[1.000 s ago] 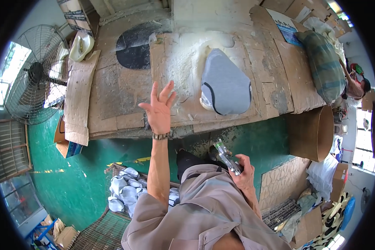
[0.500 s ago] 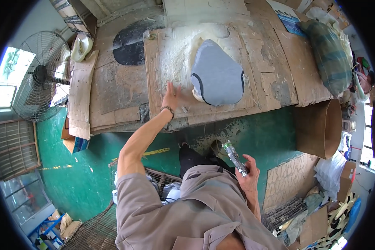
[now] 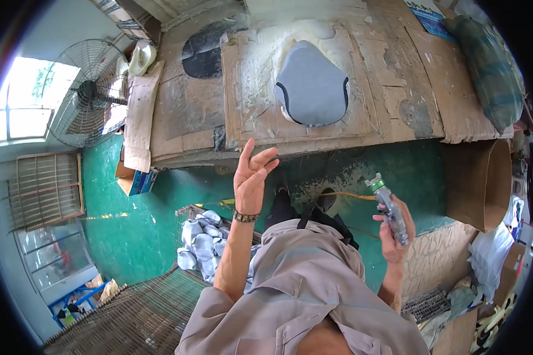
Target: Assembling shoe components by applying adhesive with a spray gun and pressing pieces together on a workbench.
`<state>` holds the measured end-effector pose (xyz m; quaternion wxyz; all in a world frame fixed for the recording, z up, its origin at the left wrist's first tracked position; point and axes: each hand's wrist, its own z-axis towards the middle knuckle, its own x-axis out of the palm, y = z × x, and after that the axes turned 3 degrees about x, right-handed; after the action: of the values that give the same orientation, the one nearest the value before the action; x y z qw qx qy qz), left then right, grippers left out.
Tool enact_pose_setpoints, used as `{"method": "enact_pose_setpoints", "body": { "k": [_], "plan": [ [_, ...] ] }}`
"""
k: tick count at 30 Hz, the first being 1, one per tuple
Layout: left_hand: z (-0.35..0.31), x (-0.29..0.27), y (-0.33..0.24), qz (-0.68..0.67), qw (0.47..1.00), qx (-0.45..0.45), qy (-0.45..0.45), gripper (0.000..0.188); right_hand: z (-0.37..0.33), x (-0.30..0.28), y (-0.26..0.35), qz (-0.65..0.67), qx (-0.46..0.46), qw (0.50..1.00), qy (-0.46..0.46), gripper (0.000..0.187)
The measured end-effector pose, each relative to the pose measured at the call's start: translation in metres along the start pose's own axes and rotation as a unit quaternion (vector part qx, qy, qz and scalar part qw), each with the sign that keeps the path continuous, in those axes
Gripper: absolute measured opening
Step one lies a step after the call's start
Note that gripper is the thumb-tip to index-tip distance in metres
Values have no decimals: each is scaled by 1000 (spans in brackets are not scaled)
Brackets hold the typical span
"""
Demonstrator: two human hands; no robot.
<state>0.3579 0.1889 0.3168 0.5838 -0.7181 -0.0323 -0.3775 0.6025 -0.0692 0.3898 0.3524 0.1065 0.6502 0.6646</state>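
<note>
Your left hand (image 3: 251, 177) is up in the air in front of you, and it holds nothing. The fingers are spread a little and bent, and the palm faces to the side. A dark bracelet (image 3: 245, 216) sits on that wrist.

Your right hand (image 3: 395, 228) is closed around a spray gun (image 3: 388, 208). The gun is grey with a green cap on top, and it points up and away from you. A thin yellow hose (image 3: 337, 194) lies on the green floor (image 3: 130, 201) just left of the gun.

Straight ahead of your left hand is a low work table covered with sheets of cardboard (image 3: 391, 77). A grey padded seat cover (image 3: 311, 89) with a dark edge lies flat on the cardboard, well past your fingertips. The cardboard around it is white and dusty.

To the right of your right hand, a big open cardboard box (image 3: 479, 177) lies on its side under the table edge. You cannot tell what is in it.

Down by your left elbow there is a wire basket (image 3: 186, 214). It is full of more grey seat covers (image 3: 198, 245), stacked on each other.

Far to the left of your left hand stands a round fan (image 3: 89, 93) by the window. A small blue and brown box (image 3: 137, 180) sits on the floor below the table corner. You cannot see inside it.
</note>
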Motion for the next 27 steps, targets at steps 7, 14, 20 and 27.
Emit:
{"method": "enact_pose_setpoints", "body": {
  "k": [7,14,20,27],
  "plan": [
    [-10,45,-4,-83,996,-3,28,73,-10,-53,24,134,172,976,15,74],
    [85,-50,68,593,804,29,-17,82,-25,-62,10,67,159,985,14,76],
    [221,-138,87,776,627,53,40,87,-40,-22,14,37,199,977,-62,78],
    [293,-173,104,918,277,92,270,79,-27,45,21,27,272,957,-98,78]
  ]
}}
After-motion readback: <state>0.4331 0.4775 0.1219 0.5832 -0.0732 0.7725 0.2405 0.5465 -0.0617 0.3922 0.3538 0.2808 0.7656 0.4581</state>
